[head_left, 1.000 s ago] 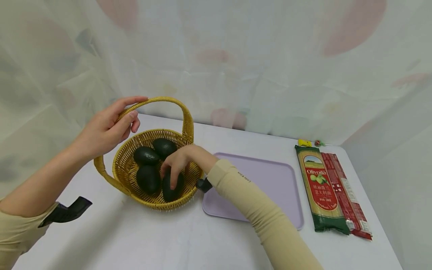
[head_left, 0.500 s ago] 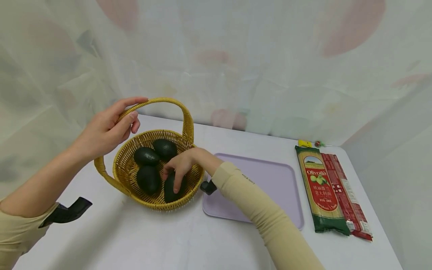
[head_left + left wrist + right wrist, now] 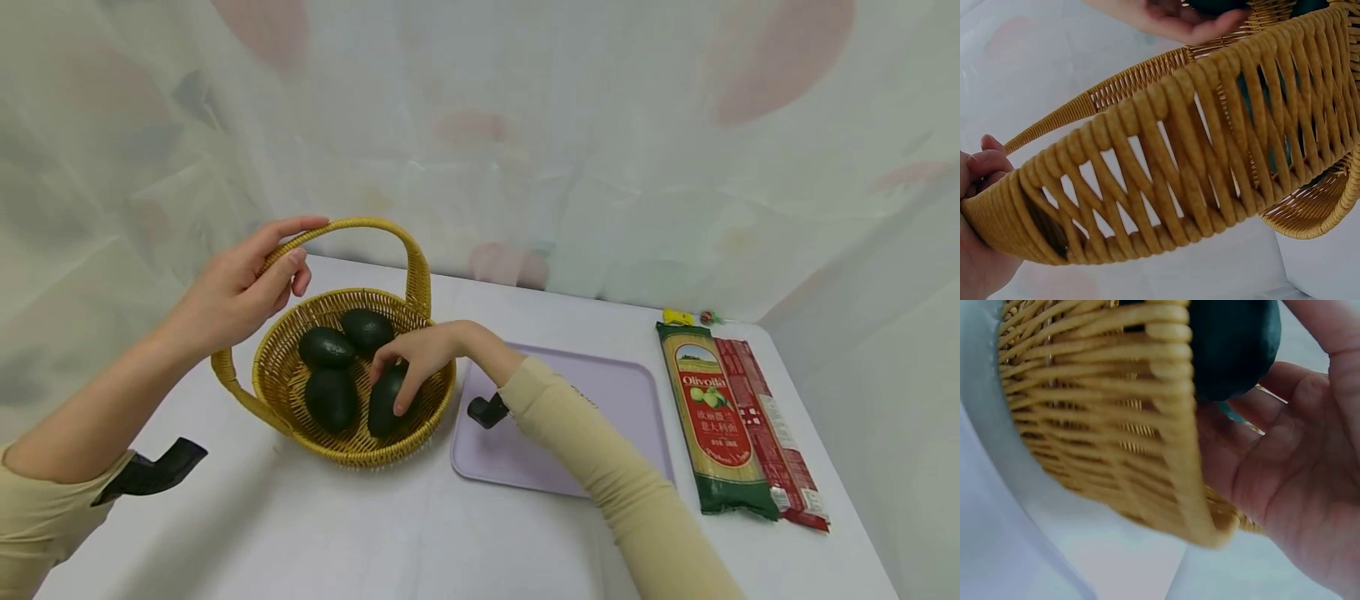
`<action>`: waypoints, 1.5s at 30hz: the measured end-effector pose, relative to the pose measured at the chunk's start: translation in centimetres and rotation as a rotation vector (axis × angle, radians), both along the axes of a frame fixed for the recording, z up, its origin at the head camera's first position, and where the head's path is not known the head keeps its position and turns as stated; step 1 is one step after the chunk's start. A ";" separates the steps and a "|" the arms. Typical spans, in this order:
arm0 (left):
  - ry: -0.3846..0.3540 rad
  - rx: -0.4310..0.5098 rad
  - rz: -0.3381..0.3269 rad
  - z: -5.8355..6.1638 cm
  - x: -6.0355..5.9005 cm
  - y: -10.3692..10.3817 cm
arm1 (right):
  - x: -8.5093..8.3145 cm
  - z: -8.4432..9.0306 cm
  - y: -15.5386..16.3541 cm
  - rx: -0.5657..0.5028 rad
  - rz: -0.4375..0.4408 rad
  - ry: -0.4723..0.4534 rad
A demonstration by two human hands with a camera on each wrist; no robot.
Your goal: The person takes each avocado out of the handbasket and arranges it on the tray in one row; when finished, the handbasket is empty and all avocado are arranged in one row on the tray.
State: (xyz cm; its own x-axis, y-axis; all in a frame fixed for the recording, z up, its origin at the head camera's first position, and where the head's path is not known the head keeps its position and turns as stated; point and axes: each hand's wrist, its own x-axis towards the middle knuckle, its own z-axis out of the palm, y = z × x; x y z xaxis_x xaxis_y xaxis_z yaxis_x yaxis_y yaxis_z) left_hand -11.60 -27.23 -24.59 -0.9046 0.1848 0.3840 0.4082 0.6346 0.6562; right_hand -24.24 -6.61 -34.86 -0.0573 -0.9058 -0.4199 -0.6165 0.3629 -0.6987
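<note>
On the white worktop (image 3: 375, 533), the right hand (image 3: 420, 354) reaches into the wicker basket (image 3: 352, 450), its grip curled round the nearest avocado (image 3: 384, 404), which leans against the basket's right wall. Three more avocados (image 3: 330, 398) lie in the basket beside it. The left hand (image 3: 236, 292) holds the basket's arched handle (image 3: 375, 225), fingers and thumb wrapped about it. Just right of the basket lies a lilac tray (image 3: 600, 392). Further right, well apart, two spaghetti packets (image 3: 723, 421) lie side by side. A pale curtain (image 3: 525, 125) hangs behind.
</note>
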 end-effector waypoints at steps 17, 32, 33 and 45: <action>0.032 -0.035 0.042 0.1 0.9 -0.8 | -0.7 3.0 6.5 -0.185 -0.075 -0.126; 0.016 -0.049 0.079 0.3 1.1 -0.7 | -1.8 0.6 11.7 -0.099 -0.171 -0.181; 0.016 -0.051 0.080 0.4 1.1 -0.7 | -1.9 0.3 11.9 -0.088 -0.178 -0.186; -0.010 -0.018 0.062 0.3 1.1 -0.9 | -2.0 -2.9 12.8 -0.001 -0.264 -0.169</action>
State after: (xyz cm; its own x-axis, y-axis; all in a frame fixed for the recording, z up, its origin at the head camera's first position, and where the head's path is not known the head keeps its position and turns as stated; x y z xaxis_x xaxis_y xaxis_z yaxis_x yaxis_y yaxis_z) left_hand -10.47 -28.13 -24.29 -0.9184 0.1352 0.3717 0.3611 0.6703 0.6483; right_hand -26.26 6.23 -37.72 -0.2199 -0.8696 -0.4422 -0.3767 0.4938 -0.7838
